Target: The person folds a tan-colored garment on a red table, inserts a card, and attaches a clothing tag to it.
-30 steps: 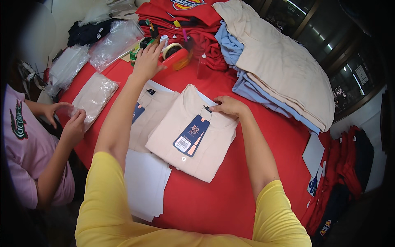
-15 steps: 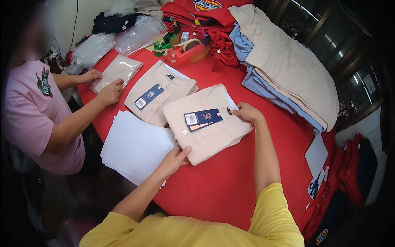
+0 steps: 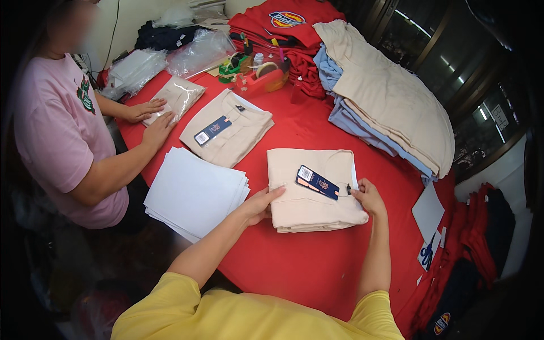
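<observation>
Between my hands is a folded beige shirt [image 3: 309,212] with a white sheet showing at its right edge and a dark blue hang tag [image 3: 317,182] lying on top. My left hand [image 3: 263,205] grips its left edge, thumb above and fingers underneath. At the collar end, my right hand [image 3: 367,198] pinches the right edge beside the small dark neck label. A second folded beige shirt [image 3: 241,133] with its own blue tag lies farther back to the left. A stack of white sheets [image 3: 195,192] sits left of my left hand.
At the left, a co-worker in a pink shirt [image 3: 62,136] presses both hands on a bagged beige garment [image 3: 178,99]. Tape dispensers [image 3: 260,79] stand at the back. Beige and blue garments [image 3: 391,96] are piled back right; scissors [image 3: 426,255] lie at the right edge.
The shirt in my hands has moved right and toward me and turned, its collar now facing right. It has come off the second shirt's edge. The co-worker's hands have flattened onto the bag.
</observation>
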`<state>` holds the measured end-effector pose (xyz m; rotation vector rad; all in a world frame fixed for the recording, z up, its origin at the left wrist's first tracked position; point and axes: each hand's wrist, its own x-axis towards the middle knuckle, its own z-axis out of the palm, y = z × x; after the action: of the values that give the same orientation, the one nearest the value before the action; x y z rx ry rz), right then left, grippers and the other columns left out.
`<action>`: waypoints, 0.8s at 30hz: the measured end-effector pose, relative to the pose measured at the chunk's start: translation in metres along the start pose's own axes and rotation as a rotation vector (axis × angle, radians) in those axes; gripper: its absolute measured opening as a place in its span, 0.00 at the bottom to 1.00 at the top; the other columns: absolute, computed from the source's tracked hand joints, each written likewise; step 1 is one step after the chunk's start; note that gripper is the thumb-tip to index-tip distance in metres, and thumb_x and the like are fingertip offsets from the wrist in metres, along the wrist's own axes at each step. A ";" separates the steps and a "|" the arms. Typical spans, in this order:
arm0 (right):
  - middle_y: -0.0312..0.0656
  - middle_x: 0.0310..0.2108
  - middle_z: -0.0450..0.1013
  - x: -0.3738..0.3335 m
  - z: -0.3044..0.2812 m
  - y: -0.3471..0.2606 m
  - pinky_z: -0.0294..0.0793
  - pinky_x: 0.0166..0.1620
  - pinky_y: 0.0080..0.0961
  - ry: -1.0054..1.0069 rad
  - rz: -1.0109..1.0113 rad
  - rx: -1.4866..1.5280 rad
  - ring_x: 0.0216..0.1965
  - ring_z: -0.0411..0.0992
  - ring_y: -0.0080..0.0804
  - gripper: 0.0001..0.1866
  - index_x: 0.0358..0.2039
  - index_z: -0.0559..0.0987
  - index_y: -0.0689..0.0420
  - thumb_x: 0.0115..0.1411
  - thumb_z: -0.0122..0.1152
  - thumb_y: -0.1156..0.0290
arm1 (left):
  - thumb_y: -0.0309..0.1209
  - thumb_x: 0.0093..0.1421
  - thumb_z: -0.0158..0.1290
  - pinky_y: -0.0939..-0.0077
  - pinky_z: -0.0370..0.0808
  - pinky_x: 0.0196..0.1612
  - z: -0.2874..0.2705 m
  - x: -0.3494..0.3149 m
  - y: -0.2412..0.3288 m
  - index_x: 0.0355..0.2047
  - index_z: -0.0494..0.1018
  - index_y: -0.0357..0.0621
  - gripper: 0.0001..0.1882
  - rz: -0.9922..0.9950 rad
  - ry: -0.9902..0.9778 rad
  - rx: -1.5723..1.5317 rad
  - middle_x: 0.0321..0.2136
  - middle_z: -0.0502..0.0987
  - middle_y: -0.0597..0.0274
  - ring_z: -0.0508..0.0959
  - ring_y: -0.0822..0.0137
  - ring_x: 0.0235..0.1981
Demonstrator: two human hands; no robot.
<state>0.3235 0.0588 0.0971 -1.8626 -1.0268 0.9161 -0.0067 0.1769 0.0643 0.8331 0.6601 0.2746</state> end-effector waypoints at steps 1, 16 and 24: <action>0.38 0.28 0.72 0.008 0.000 -0.020 0.69 0.32 0.21 -0.028 -0.023 -0.047 0.29 0.69 0.21 0.10 0.35 0.70 0.62 0.55 0.63 0.78 | 0.52 0.62 0.53 0.60 0.66 0.59 0.002 -0.009 0.008 0.64 0.49 0.36 0.42 0.066 0.027 -0.016 0.56 0.66 0.46 0.68 0.58 0.58; 0.52 0.44 0.76 0.289 0.250 -0.202 0.71 0.50 0.35 -0.336 -0.499 -0.617 0.46 0.75 0.40 0.18 0.42 0.79 0.63 0.55 0.63 0.63 | 0.37 0.63 0.55 0.57 0.79 0.45 -0.156 -0.011 0.053 0.63 0.48 0.39 0.36 0.563 0.650 -0.083 0.54 0.66 0.49 0.72 0.58 0.53; 0.56 0.42 0.76 0.275 0.230 -0.195 0.72 0.50 0.39 -0.177 -0.482 -0.680 0.44 0.75 0.52 0.22 0.46 0.79 0.59 0.56 0.61 0.58 | 0.42 0.63 0.54 0.57 0.79 0.44 -0.154 -0.012 0.073 0.61 0.52 0.37 0.34 0.488 0.683 0.030 0.53 0.68 0.49 0.75 0.56 0.50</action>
<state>0.1777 0.4389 0.1167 -1.9213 -1.9754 0.4694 -0.1123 0.3107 0.0496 0.9246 1.0898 1.0230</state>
